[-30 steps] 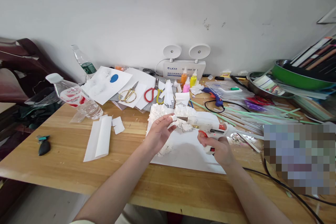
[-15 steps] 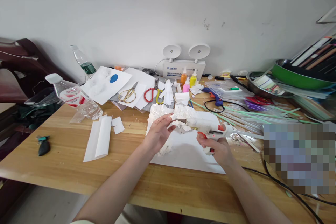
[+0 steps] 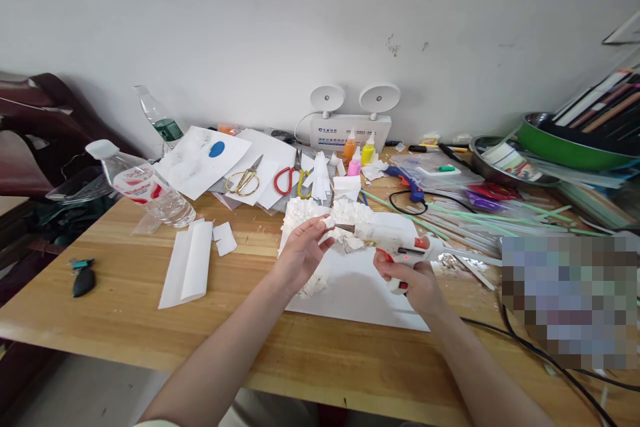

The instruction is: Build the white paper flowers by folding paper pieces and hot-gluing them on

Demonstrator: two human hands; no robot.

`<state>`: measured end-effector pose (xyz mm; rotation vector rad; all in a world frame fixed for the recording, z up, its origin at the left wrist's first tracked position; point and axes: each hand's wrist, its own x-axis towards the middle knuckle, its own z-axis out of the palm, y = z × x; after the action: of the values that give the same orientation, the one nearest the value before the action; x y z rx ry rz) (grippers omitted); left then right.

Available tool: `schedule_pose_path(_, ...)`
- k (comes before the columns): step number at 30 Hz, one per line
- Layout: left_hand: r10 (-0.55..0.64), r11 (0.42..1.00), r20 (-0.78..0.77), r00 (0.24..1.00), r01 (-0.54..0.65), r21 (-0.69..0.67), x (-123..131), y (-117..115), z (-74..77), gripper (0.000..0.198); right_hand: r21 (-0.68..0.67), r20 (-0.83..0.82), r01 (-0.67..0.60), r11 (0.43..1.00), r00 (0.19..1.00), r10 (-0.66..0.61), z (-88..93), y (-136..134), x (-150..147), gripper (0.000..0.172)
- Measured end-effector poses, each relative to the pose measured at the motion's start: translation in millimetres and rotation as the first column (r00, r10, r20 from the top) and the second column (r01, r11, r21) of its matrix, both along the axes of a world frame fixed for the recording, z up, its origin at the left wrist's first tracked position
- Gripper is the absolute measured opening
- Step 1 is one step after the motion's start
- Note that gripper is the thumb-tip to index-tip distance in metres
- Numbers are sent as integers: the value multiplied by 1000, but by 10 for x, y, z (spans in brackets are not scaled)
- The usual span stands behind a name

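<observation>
My right hand (image 3: 413,277) is closed around the handle of a white glue gun (image 3: 390,237), its fingers at the red trigger. The gun's nozzle points left, and a glue stick (image 3: 473,257) sticks out of its back. In front of the nozzle, my left hand (image 3: 306,243) pinches a small piece of white paper (image 3: 327,221) between thumb and fingertips. The nozzle tip is at or very near that piece; I cannot tell whether they touch. Below both hands lies a white sheet (image 3: 360,293) with clumps of crumpled white paper bits (image 3: 303,212) on it.
Gold scissors (image 3: 243,180), red-handled scissors (image 3: 284,181) and small paint bottles (image 3: 354,163) lie or stand behind. A blue glue gun (image 3: 407,181) and several glue sticks (image 3: 475,227) are at the right. A water bottle (image 3: 150,190) and folded paper (image 3: 187,263) are on the left. Black cables (image 3: 540,347) cross the right side.
Almost nothing differs. Both hands keep their places, with only a very slight shift of the glue gun's nozzle against the paper piece.
</observation>
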<state>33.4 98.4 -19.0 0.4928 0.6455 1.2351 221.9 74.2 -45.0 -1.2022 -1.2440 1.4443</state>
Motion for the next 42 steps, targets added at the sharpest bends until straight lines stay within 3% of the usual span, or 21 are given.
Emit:
schedule_pose_path(6, 56, 997, -79, 995, -52, 53, -8, 12, 17, 6, -17, 100, 95, 995, 991, -93, 128, -1, -73, 20)
schedule_pose_path(9, 125, 986, -151, 981, -105, 133, -39, 27, 45, 5, 36, 186, 221, 975, 957, -224, 116, 63, -57, 17)
schedule_pose_path(12, 209, 959, -211, 955, -158, 236, -85, 53, 68, 3, 187, 330, 415, 890, 827, -455, 18, 251, 85, 24)
schedule_pose_path(14, 254, 938, -240, 937, -178, 297, -113, 70, 86, 2, 301, 492, 427, 853, 697, -522, -56, 443, 225, 33)
schedule_pose_path(15, 269, 929, -252, 930, -182, 322, -125, 76, 98, 1, 323, 613, 391, 862, 608, -505, -86, 549, 293, 35)
schedule_pose_path(21, 305, 910, -294, 906, -186, 370, -194, 32, 208, 1, 354, 784, 364, 861, 386, -486, -196, 1051, 439, 38)
schedule_pose_path(27, 360, 900, -434, 825, -185, 395, -415, -164, 236, 3, 332, 856, 370, 868, 268, -442, -291, 1130, 391, 42)
schedule_pose_path(31, 402, 877, -640, 654, -75, 474, -610, -373, 219, 3, 345, 860, 386, 856, 236, -453, -265, 1062, 389, 44)
schedule_pose_path(34, 423, 865, -791, 442, 62, 498, -701, -567, 206, 4, 408, 813, 427, 807, 231, -534, -206, 912, 379, 47)
schedule_pose_path(38, 489, 841, -868, 83, 220, 495, -692, -813, 142, 4, 598, 599, 504, 623, 236, -766, -144, 589, 357, 48)
schedule_pose_path(40, 517, 835, -853, -73, 260, 485, -645, -893, 79, 5, 693, 450, 491, 529, 279, -848, -142, 445, 351, 42)
schedule_pose_path(42, 526, 841, -826, -202, 270, 469, -589, -937, 5, 6, 740, 345, 474, 477, 341, -874, -164, 356, 351, 38)
